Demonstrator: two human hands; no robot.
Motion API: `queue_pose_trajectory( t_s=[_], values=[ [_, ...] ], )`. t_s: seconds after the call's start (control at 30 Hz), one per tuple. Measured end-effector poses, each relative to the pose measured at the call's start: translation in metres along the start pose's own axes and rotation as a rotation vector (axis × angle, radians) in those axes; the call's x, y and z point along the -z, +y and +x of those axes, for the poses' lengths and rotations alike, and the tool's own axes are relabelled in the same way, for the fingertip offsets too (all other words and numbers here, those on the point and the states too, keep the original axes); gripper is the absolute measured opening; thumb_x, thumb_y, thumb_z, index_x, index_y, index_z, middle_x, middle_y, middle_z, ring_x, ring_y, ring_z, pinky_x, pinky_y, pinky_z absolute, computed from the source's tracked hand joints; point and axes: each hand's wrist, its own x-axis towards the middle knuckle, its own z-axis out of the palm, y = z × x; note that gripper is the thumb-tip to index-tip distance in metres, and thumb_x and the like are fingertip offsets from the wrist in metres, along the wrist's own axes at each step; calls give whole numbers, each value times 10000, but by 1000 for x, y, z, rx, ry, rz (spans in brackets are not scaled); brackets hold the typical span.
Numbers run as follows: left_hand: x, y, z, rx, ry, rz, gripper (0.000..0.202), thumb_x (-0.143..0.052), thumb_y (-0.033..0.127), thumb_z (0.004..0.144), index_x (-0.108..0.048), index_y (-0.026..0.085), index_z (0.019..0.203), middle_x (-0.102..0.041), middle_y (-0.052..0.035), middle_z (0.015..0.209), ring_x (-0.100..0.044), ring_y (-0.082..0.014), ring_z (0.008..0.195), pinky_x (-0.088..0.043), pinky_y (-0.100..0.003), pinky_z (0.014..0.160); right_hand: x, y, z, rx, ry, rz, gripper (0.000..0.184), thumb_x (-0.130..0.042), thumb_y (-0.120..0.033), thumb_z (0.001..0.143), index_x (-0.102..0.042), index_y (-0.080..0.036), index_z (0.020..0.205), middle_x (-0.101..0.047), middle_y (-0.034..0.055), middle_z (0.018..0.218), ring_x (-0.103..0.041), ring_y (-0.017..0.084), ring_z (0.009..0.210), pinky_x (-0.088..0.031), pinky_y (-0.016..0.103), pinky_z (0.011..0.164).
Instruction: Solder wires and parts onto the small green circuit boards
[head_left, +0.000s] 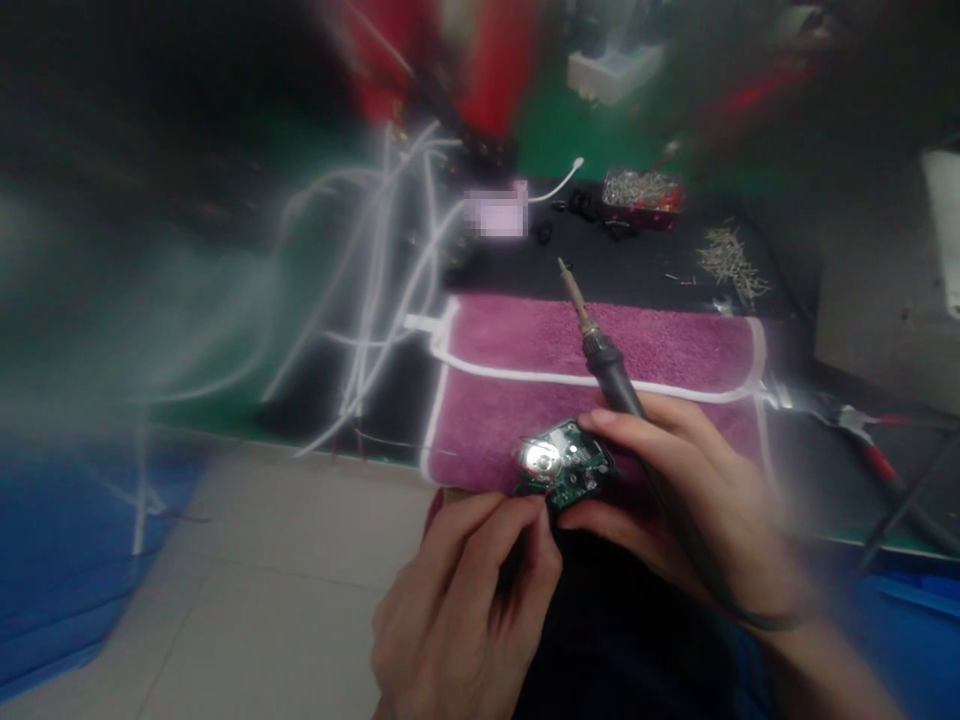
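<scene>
Between the thumb and index finger of my right hand [697,490] is a small green circuit board [581,465] with a shiny round metal part. The same hand also carries a soldering iron [600,350], its tip pointing up and away from the board. My left hand [465,590] is closed in a pinch at the board's lower left edge. What its fingertips hold is hidden. Beneath the board lies a folded purple towel [517,340] with white trim, and a white cable [540,378] runs across it.
Several white cables [371,280] hang and spread at the left. Farther back are a box of small metal pins [641,195], a loose pin pile [731,262] and small black parts [581,205]. Red-handled pliers [862,430] lie at the right. The table's front edge runs near my hands.
</scene>
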Motion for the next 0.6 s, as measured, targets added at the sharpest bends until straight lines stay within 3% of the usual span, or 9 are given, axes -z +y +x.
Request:
queue_pose_trajectory(
  t_s=[0.27,0.47,0.6],
  values=[
    [-7,2,3,181,-76,-272,183,-740,74,910,-718,227,1007,-737,19,897,-728,-143,779,-609,-266,691,1,1,-2,-10,-7,22,592,-836,-430,1011,-577,-213,1497,-591,94,1428,-669,175,1242,-587,229,1045],
    [-12,7,11,163,-42,-273,183,-733,53,875,-661,215,923,-693,45,822,-699,-109,719,-589,-241,689,1,2,-3,-15,-10,38,635,-854,-405,998,-555,-242,1535,-582,87,1461,-647,188,1295,-578,248,1080],
    [-16,1,6,149,-34,-311,218,-747,39,874,-667,216,974,-703,41,869,-710,-108,766,-590,-238,715,1,1,-3,-25,-18,58,645,-864,-400,992,-558,-249,1539,-583,69,1467,-643,165,1301,-547,210,1102]
  ],
)
